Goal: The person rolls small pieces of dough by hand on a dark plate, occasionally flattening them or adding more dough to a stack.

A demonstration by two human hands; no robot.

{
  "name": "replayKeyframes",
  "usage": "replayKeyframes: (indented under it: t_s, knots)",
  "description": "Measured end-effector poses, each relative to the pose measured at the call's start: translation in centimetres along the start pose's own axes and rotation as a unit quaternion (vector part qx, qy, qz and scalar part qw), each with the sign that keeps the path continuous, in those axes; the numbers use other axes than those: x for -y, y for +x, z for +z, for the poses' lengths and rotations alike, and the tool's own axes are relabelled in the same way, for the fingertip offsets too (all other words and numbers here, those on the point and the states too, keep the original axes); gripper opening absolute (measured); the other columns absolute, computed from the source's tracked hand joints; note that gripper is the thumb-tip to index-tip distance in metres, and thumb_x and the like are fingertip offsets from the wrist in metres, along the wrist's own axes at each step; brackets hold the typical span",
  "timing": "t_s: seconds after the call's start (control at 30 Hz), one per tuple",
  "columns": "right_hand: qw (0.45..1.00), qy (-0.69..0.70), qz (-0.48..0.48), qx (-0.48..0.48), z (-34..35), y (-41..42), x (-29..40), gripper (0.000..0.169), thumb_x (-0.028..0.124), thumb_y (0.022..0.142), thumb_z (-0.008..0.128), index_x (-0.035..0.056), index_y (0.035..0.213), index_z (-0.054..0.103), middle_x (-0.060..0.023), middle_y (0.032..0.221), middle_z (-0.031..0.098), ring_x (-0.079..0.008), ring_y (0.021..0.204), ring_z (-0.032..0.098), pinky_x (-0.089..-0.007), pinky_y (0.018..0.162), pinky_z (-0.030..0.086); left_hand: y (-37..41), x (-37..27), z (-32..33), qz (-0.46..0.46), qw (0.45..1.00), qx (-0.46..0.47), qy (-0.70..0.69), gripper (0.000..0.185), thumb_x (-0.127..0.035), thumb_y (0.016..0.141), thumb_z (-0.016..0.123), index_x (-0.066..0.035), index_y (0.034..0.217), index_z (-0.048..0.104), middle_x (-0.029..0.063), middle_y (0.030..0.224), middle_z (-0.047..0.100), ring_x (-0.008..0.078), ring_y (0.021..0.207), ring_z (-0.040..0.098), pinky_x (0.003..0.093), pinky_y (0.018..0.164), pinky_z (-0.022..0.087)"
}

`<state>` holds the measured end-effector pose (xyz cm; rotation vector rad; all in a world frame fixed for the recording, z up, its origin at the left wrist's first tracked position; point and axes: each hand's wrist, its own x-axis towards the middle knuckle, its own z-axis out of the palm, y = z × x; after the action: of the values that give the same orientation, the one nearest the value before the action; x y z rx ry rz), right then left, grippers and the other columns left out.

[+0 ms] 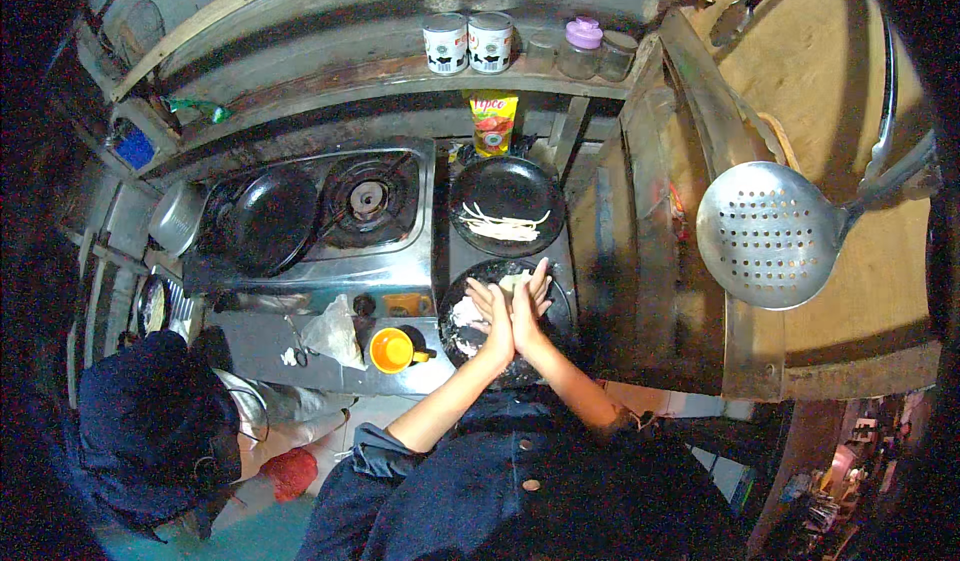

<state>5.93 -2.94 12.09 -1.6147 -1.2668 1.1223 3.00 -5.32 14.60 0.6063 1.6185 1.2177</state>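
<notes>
Over a round black dish (556, 325) dusted with white flour (465, 313), my left hand (496, 321) and my right hand (528, 310) press together at the palms. Their fingers point away from me and spread a little. A pale piece of dough (516, 283) shows between the fingers; most of it is hidden by the hands. Just beyond lies a second round black dish (506, 175), where several thin pale dough strips (502, 226) rest side by side.
Left of my hands stand a yellow mug (391, 351), a plastic bag (335, 332) and scissors (304, 347). Behind them is a gas stove (367, 197) with a black pan (276, 220). A person (150, 433) sits at left. A perforated skimmer (769, 235) hangs at right.
</notes>
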Motion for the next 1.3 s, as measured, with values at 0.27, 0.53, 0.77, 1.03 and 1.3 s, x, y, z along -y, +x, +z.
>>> replayKeyframes:
  t_s: [0.27,0.53,0.77,1.03,1.3]
  knots:
    - [0.995,0.092,-0.033,0.010,-0.3,-0.8,-1.6,0.077,0.055,0.088,0.030,0.0094,0.140,-0.003,-0.0139,0.146,-0.004,-0.0308,0.134,-0.009,-0.0486,0.104,-0.007,0.2,0.1,2.9,0.091,0.969,-0.194,0.119,0.089,-0.072,0.076,0.031,-0.015,0.141,0.009,0.0157,0.144,0.014,0.0299,0.134,0.013,0.0546,0.104,0.009]
    - [0.983,0.179,-0.031,0.002,-0.3,-1.5,-0.7,0.077,0.054,0.088,0.032,0.0092,0.140,-0.003,-0.0160,0.146,-0.005,-0.0295,0.133,-0.011,-0.0460,0.105,-0.007,0.0,-2.4,0.0,0.021,0.999,0.020,0.015,0.084,-0.067,0.083,0.020,-0.012,0.139,-0.013,0.0152,0.143,-0.019,0.0236,0.132,-0.021,0.0417,0.106,-0.010]
    - [0.998,-0.050,0.044,0.002,0.0,-1.1,-0.3,0.075,0.050,0.089,0.036,0.0158,0.141,-0.004,-0.0157,0.145,-0.008,-0.0293,0.134,-0.003,-0.0398,0.107,0.006,2.2,3.1,0.1,-0.021,0.963,0.151,-0.222,0.076,-0.061,0.087,0.022,-0.016,0.139,-0.010,0.0110,0.146,-0.006,0.0271,0.135,-0.004,0.0424,0.108,0.009]
    - [0.999,0.026,-0.033,0.017,-0.6,-0.8,0.1,0.081,0.049,0.084,0.044,0.0051,0.140,0.004,-0.0207,0.144,0.004,-0.0315,0.134,0.001,-0.0408,0.107,0.005,3.6,4.5,-0.7,-0.135,0.816,0.291,-0.482,0.063,-0.049,0.092,0.022,-0.010,0.140,0.009,0.0082,0.146,0.007,0.0277,0.134,0.008,0.0375,0.107,0.011]
    - [0.990,-0.095,-0.018,-0.102,1.7,-0.2,-0.6,0.077,0.051,0.084,0.044,0.0107,0.140,0.009,-0.0219,0.142,0.010,-0.0374,0.132,0.007,-0.0475,0.105,0.010,3.3,7.0,-0.4,-0.043,0.873,0.310,-0.373,0.058,-0.044,0.094,0.019,-0.014,0.141,0.004,0.0098,0.144,0.016,0.0248,0.133,0.016,0.0347,0.107,0.015]
